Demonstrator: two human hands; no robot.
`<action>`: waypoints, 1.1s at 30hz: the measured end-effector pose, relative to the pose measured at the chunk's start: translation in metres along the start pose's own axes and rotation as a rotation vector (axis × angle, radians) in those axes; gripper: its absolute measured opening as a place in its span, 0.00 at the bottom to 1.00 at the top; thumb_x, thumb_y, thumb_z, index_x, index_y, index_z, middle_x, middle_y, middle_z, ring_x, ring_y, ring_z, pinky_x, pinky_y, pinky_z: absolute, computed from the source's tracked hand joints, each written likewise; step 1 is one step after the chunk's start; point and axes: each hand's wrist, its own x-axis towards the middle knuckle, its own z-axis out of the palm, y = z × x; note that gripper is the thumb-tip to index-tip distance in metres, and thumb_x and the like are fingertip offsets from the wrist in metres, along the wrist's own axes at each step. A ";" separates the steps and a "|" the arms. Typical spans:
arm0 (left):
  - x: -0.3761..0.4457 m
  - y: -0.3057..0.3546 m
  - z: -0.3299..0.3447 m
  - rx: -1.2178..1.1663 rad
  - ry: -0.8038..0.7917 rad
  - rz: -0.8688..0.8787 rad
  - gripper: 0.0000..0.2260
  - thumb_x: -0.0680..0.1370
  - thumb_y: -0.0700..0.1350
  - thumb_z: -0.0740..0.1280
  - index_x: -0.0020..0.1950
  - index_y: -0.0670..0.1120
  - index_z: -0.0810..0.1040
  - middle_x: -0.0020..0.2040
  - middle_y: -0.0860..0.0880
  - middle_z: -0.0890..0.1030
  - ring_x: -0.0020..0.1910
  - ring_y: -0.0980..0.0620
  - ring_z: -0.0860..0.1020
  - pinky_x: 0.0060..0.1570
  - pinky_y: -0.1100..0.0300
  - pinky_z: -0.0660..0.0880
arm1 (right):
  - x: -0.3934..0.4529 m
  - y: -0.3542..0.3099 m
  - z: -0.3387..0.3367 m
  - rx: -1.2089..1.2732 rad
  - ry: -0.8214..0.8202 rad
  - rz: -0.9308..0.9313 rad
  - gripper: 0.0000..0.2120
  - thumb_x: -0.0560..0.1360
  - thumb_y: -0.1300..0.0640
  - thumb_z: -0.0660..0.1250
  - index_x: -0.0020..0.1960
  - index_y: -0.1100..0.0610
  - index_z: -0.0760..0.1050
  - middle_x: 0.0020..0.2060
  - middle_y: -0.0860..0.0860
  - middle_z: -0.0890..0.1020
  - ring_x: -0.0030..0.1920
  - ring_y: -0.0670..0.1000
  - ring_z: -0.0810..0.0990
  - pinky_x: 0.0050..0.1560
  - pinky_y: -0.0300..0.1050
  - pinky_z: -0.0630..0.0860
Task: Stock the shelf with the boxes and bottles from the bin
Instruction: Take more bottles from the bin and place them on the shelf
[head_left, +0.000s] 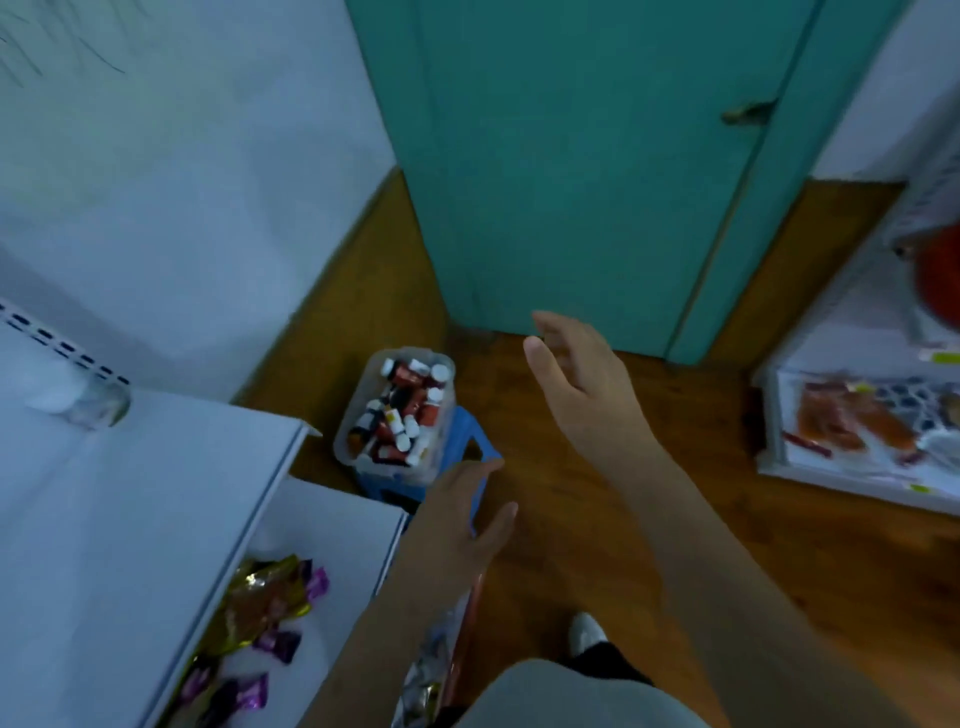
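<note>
1. A wooden floor (649, 467) is seen before a teal door, with a blue stool (470, 452) set on it.
2. A clear bin (363, 415) of bottles is carried on the stool.
3. White shelves (156, 493) at left are stocked with a glass jar (101, 408) above and wrapped sweets (260, 608) below.
4. Packets (852, 426) are laid on a second shelf (831, 478) at right.

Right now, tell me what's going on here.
A person stands over a clear bin full of small bottles, which sits on a blue stool on the wood floor by a teal door. Both hands are empty and open: the left hand reaches down near the stool, and the right hand is held out above the floor. To the left is a white shelf with a jar on top and wrapped candies on the level below. Nothing has been picked up at this moment.
</note>
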 end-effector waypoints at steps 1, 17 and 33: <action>0.020 0.001 -0.004 -0.029 0.031 -0.025 0.20 0.80 0.57 0.64 0.71 0.58 0.67 0.66 0.62 0.69 0.62 0.73 0.65 0.55 0.82 0.61 | 0.025 0.003 0.003 0.010 -0.025 -0.012 0.25 0.81 0.41 0.57 0.72 0.54 0.69 0.65 0.47 0.75 0.64 0.45 0.73 0.66 0.48 0.72; 0.268 -0.080 -0.090 -0.131 0.267 -0.245 0.24 0.76 0.62 0.62 0.66 0.50 0.72 0.60 0.47 0.76 0.59 0.48 0.74 0.58 0.50 0.75 | 0.326 -0.011 0.139 -0.001 -0.313 -0.114 0.21 0.82 0.44 0.58 0.69 0.54 0.72 0.62 0.45 0.77 0.60 0.39 0.74 0.50 0.18 0.64; 0.299 -0.243 -0.105 -0.266 0.384 -0.952 0.27 0.70 0.58 0.65 0.62 0.42 0.76 0.57 0.40 0.79 0.55 0.41 0.78 0.52 0.47 0.77 | 0.453 0.098 0.346 -0.334 -1.056 -0.092 0.26 0.81 0.42 0.60 0.73 0.56 0.67 0.68 0.53 0.73 0.67 0.53 0.73 0.67 0.51 0.71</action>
